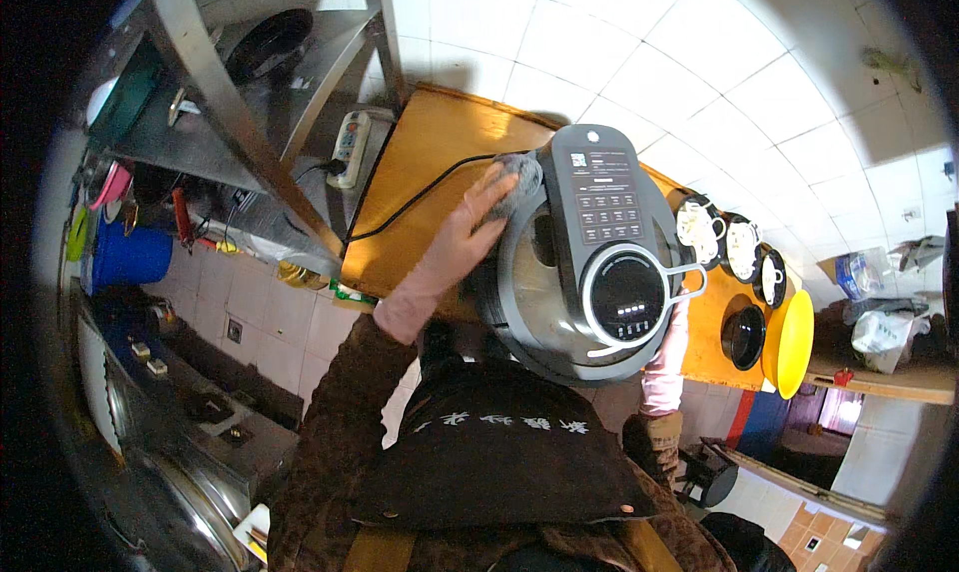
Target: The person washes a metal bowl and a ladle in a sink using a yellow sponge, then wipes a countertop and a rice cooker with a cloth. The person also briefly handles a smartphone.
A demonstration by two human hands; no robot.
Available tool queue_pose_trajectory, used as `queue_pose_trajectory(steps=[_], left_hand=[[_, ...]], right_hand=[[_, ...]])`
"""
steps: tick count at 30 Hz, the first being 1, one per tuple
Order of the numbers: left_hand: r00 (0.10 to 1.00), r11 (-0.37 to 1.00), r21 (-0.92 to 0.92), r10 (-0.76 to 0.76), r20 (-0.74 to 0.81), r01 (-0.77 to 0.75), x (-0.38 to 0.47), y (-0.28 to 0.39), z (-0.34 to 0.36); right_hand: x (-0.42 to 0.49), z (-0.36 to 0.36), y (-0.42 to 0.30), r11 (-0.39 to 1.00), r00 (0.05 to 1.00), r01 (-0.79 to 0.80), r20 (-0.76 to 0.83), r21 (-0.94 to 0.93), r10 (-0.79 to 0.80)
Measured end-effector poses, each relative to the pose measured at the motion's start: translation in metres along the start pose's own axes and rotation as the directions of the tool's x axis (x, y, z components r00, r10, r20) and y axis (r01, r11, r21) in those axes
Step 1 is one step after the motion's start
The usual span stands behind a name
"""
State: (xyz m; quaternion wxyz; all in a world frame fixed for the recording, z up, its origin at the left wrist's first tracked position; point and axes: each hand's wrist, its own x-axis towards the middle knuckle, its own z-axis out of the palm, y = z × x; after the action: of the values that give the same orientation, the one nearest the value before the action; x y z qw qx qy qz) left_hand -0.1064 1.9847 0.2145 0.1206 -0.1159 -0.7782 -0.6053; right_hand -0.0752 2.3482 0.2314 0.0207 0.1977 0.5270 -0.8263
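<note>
A grey countertop cooking machine (pixel 599 197) stands on the wooden table before me, with a round black display (pixel 628 295) and a light grey loop handle (pixel 693 281). A part see-through lid (pixel 536 280) lies beneath its panel. My left hand (pixel 483 212), in a pinkish glove, presses a crumpled grey cloth (pixel 522 186) against the machine's upper left side. Past the machine's right edge, my right arm shows in a pinkish glove cuff; the right hand is mostly hidden behind the machine, so its grip cannot be told.
A black power cord (pixel 427 197) crosses the wooden table (pixel 404 160) toward a power strip (pixel 351 148) by a metal rack (pixel 225 100). To the right are black bowls (pixel 743 246) with white items, an unfilled black bowl (pixel 744 337) and a yellow basin (pixel 790 345). A tiled wall (pixel 584 47) stands behind.
</note>
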Motion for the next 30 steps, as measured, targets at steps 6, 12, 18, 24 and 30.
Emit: queue_pose_trajectory(steps=[6,12,18,24,30], left_hand=[[0.923,0.898,-0.213,-0.373,0.090,0.384,0.088,-0.014,0.004],[0.961,0.958,0.132,0.266,-0.072,-0.255,0.144,0.034,0.010],[0.720,0.545,0.472,0.522,0.457,-0.694,0.164,0.066,0.050],[0.579,0.544,0.239,0.624,0.525,-0.804,0.111,0.077,0.058],[0.640,0.682,0.172,0.526,0.560,-0.711,0.085,0.106,0.068]], right_hand=[[0.001,0.000,0.003,0.988,0.988,0.081,-0.122,-0.130,-0.097],[-0.002,0.001,-0.001,0.874,0.962,0.231,-0.034,-0.428,-0.271],[0.002,-0.001,0.001,0.851,0.948,0.280,-0.011,-0.445,-0.317],[0.001,-0.001,-0.001,0.838,0.943,0.299,0.007,-0.456,-0.333],[-0.001,0.001,-0.001,0.831,0.934,0.336,0.042,-0.443,-0.355]])
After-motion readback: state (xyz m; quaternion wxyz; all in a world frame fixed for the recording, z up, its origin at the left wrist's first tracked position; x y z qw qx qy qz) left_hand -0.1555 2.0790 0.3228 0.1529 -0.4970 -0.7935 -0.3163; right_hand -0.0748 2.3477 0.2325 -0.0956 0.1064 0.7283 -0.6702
